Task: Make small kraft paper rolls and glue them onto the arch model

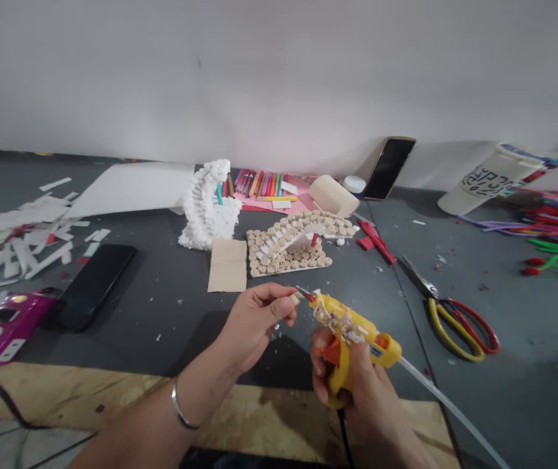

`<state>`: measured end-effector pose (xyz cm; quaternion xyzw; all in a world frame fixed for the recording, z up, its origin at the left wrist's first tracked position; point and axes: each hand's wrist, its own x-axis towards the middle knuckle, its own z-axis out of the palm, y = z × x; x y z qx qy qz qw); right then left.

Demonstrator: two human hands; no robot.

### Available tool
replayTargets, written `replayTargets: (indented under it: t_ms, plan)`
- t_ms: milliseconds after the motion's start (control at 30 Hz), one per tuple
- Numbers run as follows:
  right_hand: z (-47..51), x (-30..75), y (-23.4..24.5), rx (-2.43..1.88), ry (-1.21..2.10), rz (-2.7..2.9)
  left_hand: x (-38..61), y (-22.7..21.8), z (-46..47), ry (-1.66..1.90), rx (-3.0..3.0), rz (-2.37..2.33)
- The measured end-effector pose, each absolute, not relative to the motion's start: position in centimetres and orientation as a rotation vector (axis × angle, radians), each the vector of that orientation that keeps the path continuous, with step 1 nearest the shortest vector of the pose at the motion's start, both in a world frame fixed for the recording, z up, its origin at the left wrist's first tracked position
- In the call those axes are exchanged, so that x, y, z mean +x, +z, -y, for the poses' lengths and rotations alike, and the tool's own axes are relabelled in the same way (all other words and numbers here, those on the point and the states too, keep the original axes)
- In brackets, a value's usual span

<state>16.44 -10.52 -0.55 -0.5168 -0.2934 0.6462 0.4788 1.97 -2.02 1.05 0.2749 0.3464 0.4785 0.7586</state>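
Observation:
My right hand grips a yellow hot glue gun by its handle, with fingers at the orange trigger. A long clear glue stick trails out of its back. Between thumb and fingertips my left hand pinches a small beige paper roll, partly hidden by the fingers. The gun's metal nozzle is right at this roll; I cannot tell whether they touch. Just beyond my hands stands a small model, a stepped arch over a base covered in beige paper coils. Beside it lies a beige paper square.
A white textured model stands behind. Scissors and a red cutter lie to the right, near a tilted white cup and pipe cleaners. On the left are a phone, a magenta power box and paper strips.

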Motion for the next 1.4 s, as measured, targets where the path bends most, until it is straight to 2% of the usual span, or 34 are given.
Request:
replayTargets:
  t_ms: [933, 1400]
  plan:
    - [10.6, 15.6, -2.2, -1.353, 1.608, 0.684, 2.2, 0.9, 1.9, 1.105, 0.568, -0.806]
    - [10.4, 15.3, -1.2, -1.450, 1.597, 0.690, 2.1, 0.7, 1.8, 1.093, 0.571, -0.822]
